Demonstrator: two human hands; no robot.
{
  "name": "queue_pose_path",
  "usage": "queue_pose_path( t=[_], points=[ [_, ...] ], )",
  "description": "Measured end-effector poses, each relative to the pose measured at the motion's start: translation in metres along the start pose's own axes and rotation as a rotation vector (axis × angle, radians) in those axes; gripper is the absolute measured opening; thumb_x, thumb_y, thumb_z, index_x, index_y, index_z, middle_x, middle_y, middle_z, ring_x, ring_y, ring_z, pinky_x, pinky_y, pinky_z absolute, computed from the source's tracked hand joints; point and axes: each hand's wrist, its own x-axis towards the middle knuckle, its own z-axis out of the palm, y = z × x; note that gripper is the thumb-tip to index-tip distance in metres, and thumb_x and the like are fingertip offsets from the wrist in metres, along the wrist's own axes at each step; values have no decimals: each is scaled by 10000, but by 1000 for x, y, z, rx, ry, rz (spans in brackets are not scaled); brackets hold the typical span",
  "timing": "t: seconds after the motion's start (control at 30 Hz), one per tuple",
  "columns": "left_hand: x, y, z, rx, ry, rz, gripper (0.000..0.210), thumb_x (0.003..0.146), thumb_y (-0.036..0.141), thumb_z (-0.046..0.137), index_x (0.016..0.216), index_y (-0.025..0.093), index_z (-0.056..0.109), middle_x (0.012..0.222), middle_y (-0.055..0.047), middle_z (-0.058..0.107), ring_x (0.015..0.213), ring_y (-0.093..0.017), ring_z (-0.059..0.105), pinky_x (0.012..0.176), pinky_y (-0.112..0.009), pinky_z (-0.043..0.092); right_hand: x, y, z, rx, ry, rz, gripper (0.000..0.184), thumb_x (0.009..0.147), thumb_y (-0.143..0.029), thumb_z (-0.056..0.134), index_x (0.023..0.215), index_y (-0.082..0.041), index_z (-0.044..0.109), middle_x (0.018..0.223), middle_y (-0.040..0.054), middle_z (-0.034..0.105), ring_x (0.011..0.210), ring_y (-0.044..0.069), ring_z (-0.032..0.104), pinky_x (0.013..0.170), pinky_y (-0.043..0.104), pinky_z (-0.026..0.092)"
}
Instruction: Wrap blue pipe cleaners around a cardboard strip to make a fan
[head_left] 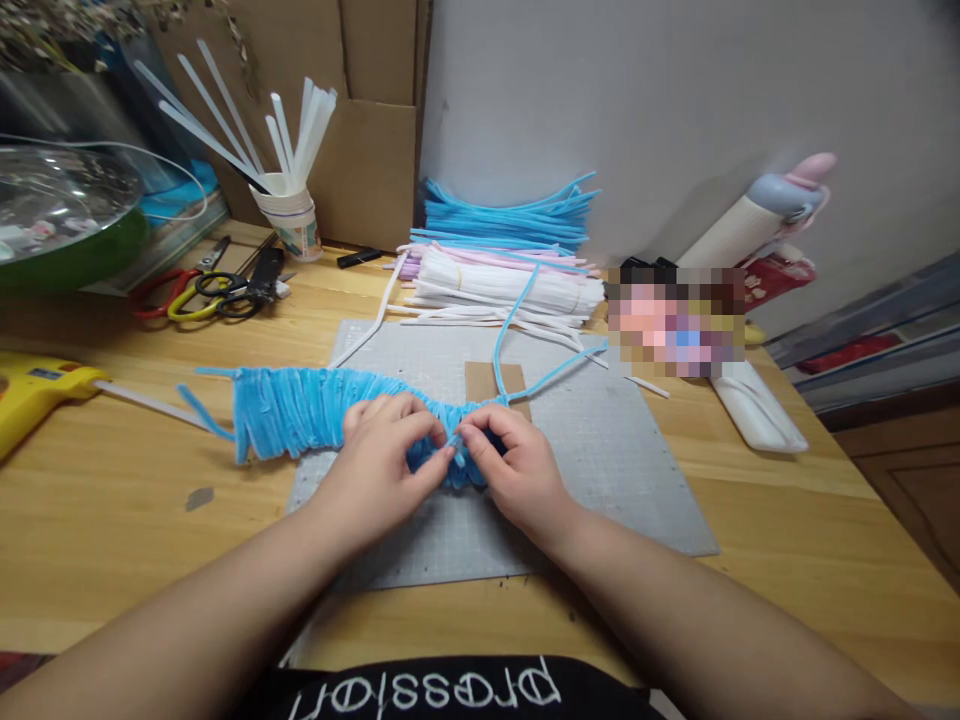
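A long roll of blue pipe cleaners, packed side by side, lies across the grey cutting mat and the table to its left. Near the roll's right end, my left hand pinches a short blue pipe cleaner end between thumb and forefinger. My right hand is closed at the same spot, its thumb and forefinger pressed together on the blue pipe cleaner. Two loose blue strands stick up and out beyond the right hand. Both hands partly cover the roll. A small brown cardboard piece lies behind it.
Bundles of blue and white pipe cleaners lie by the wall. At left are a yellow glue gun, scissors and a paper cup of glue sticks. A bottle and white packet are at right.
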Motion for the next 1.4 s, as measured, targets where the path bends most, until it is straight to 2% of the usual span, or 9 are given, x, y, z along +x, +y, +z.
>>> queue_pose_path(
  t=[0.2,0.27,0.37,0.53,0.67,0.8,1.0,1.17,1.4],
  points=[
    [0,-1,-2,3,3,-33,74,806,261,532,774,213,578,868,-10,576,879,-204,506,826,-399,314,-1,1,-3,72,12,28,127,898,-305,466,842,-220,542,802,26,593,760,166,541,714,332,428],
    [0,0,-3,-14,11,-49,95,821,264,514,762,209,564,848,-9,581,859,-198,510,823,-396,317,-2,-1,-3,-2,-25,-10,85,841,-273,522,913,-226,518,860,30,587,803,177,535,754,353,417],
    [1,0,-3,-37,22,-45,91,821,252,513,756,209,559,844,-11,592,854,-198,519,821,-398,321,-3,-5,-2,-183,-112,-96,236,756,-262,621,961,-227,509,934,39,591,893,206,529,820,388,376],
    [1,-3,-2,-100,53,-14,58,820,205,517,827,221,572,842,-4,627,867,-197,547,837,-405,325,-1,-2,2,-156,-89,-97,14,848,-218,544,836,-214,550,838,14,613,842,178,552,802,360,377],
    [0,-3,0,-131,36,-26,92,861,263,513,842,232,597,838,4,651,848,-195,563,850,-418,321,0,4,3,-10,19,15,70,869,-257,527,828,-217,568,805,18,605,784,170,557,744,341,426],
    [0,-2,1,-84,-4,-52,141,863,294,522,777,231,615,773,9,646,809,-199,561,847,-427,306,-2,4,2,67,39,58,91,874,-271,512,872,-221,588,837,30,616,805,176,569,732,339,453],
    [1,-1,1,-44,-12,-74,156,839,291,536,730,221,623,707,18,630,754,-187,545,820,-405,302,-3,1,1,63,3,12,79,864,-273,525,860,-226,589,834,27,616,810,175,558,762,351,441],
    [0,-1,0,-56,-32,-46,129,818,265,546,725,230,628,689,31,630,765,-187,540,819,-401,285,-2,3,0,138,-41,25,262,942,-340,386,806,-222,576,740,12,578,729,156,541,681,313,424],
    [-1,-1,0,-49,-16,-27,106,798,244,551,717,230,619,688,37,625,770,-179,536,822,-397,287,1,2,-1,-34,-129,-53,140,907,-238,472,820,-221,580,791,-1,627,781,153,563,778,339,387]
  ],
)
